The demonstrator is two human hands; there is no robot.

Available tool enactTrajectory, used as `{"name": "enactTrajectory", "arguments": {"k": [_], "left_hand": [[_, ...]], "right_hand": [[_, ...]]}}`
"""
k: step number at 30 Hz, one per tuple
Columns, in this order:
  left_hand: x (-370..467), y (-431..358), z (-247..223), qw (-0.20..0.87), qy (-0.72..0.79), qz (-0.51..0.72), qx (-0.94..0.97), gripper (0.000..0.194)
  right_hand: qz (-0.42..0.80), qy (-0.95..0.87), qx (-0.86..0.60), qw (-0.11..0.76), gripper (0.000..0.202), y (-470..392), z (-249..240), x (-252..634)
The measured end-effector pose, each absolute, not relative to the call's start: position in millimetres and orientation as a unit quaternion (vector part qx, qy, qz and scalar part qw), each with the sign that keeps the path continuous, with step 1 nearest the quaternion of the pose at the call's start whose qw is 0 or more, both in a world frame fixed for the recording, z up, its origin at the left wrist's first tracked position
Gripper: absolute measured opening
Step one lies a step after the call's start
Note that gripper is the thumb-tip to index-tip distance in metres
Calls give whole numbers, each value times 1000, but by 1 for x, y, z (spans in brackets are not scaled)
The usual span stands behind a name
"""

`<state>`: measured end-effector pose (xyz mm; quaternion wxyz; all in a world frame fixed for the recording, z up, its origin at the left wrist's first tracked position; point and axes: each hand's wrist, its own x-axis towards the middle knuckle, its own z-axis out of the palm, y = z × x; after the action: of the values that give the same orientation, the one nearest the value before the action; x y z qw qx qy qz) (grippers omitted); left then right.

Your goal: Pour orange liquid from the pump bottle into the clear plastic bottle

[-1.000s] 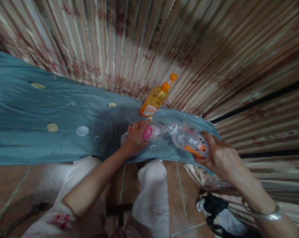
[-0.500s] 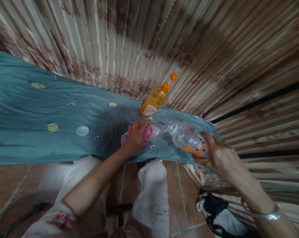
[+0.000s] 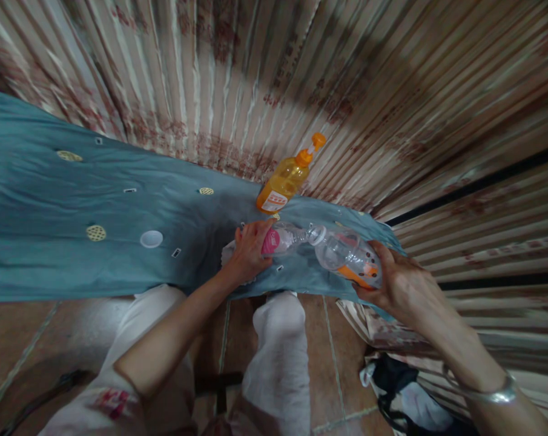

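My left hand is wrapped round a small clear plastic bottle with a pink label. In my right hand is a larger clear bottle with an orange label, tilted so its neck points left. The two bottle mouths meet, or nearly meet, near the white neck ring; I cannot tell whether liquid passes between them. A whitish cloth-like thing shows partly beneath my left hand, mostly hidden.
An orange pump bottle stands behind the small bottle, close to the pleated curtain. On the teal tablecloth lies a small white round cap or dish. A dark bag-like bundle is on the floor at right.
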<state>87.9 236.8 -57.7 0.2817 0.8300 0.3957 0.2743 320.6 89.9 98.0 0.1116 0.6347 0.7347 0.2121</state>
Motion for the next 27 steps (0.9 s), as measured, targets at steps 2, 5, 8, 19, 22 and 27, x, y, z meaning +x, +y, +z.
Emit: {"name": "enactTrajectory", "arguments": {"k": [2, 5, 8, 19, 22, 27], "left_hand": [[88, 237, -58, 279, 395, 277, 830, 86], [88, 237, -59, 277, 393, 278, 831, 87], [88, 237, -59, 277, 392, 279, 832, 87], [88, 238, -59, 281, 392, 268, 834, 87], [88, 238, -60, 275, 391, 271, 836, 86], [89, 238, -62, 264, 389, 276, 838, 87]], "right_hand": [[212, 735, 633, 114, 62, 90, 98, 320], [213, 734, 634, 117, 62, 90, 99, 319], [212, 733, 636, 117, 59, 90, 100, 318], [204, 730, 642, 114, 60, 90, 98, 320], [208, 730, 641, 113, 60, 90, 98, 320], [208, 728, 642, 118, 62, 89, 98, 321]]}}
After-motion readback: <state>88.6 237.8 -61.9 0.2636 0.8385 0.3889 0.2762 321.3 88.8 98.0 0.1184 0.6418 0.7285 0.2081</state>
